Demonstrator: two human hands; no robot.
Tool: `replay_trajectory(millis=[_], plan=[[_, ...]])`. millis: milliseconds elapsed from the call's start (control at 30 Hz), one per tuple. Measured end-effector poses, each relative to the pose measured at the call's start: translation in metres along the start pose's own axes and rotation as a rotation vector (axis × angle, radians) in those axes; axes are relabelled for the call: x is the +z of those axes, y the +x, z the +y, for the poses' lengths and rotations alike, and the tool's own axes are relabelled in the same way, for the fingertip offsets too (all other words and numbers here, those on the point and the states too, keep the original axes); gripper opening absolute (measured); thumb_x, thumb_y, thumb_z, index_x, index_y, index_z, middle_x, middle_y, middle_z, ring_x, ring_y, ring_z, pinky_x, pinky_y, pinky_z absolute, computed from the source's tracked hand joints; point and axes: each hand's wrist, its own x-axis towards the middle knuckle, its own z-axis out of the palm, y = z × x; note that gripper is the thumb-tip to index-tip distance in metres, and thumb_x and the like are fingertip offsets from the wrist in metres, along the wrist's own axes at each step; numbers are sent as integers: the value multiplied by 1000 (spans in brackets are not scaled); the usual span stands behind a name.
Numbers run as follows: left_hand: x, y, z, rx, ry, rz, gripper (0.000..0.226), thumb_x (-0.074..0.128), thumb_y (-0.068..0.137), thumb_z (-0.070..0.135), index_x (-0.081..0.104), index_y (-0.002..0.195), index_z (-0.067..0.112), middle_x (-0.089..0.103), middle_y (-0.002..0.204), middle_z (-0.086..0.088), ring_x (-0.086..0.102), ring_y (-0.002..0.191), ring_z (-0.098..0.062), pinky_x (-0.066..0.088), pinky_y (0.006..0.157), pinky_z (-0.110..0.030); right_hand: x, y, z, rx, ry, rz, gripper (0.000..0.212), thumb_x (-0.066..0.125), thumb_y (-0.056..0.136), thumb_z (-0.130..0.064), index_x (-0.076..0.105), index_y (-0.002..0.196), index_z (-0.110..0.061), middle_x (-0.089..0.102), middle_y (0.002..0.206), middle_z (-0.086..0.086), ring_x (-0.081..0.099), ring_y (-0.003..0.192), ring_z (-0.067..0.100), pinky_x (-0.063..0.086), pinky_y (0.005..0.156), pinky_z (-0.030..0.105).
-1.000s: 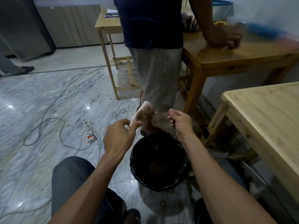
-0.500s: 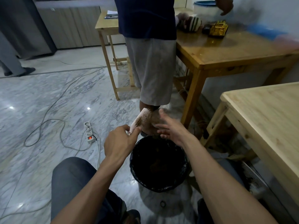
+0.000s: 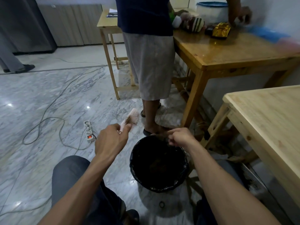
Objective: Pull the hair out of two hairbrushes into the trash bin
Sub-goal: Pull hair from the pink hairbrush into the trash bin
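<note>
The left hand (image 3: 112, 140) is gripping the handle of a pink hairbrush (image 3: 131, 120), holding it tilted up and away, bristles facing right, with brownish hair still caught among them. The right hand (image 3: 181, 137) is hovering over the far rim of the trash bin (image 3: 138, 168), its fingers curled around what seems to be a dark tuft of hair (image 3: 159, 137), though the clump is blurring into the bin's black liner. The bin is sitting on the marble floor (image 3: 40, 95) between the person's knees, its inside too dark to read. Just beyond it another person's sandalled feet (image 3: 151, 129) are standing, crowding the far side. A power strip (image 3: 88, 130) and trailing cables are lying to the left, leaving open floor there. A pale wooden table (image 3: 267, 120) is hemming in the right side, cut off by the frame edge. Only one hairbrush is showing.
</note>
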Motion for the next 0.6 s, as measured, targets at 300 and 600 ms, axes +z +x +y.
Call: replay_trajectory(millis=[300,600], plan=[[11,-5,27,77,-16,-127,39,46,95,56,65,97,22,71,89,-4,61,82,-28,43,64,-34,7,-23,-34,-263,124,-249,39,63,95,-44,64,128,-23,69,121,-2,59,60,11,44,50,22],[15,-6,26,84,-129,-151,24,49,97,21,69,109,16,71,84,-8,63,75,-27,44,62,-35,22,-17,-15,-390,255,-258,19,70,97,-16,73,80,-9,58,59,-2,46,43,3,36,42,12]])
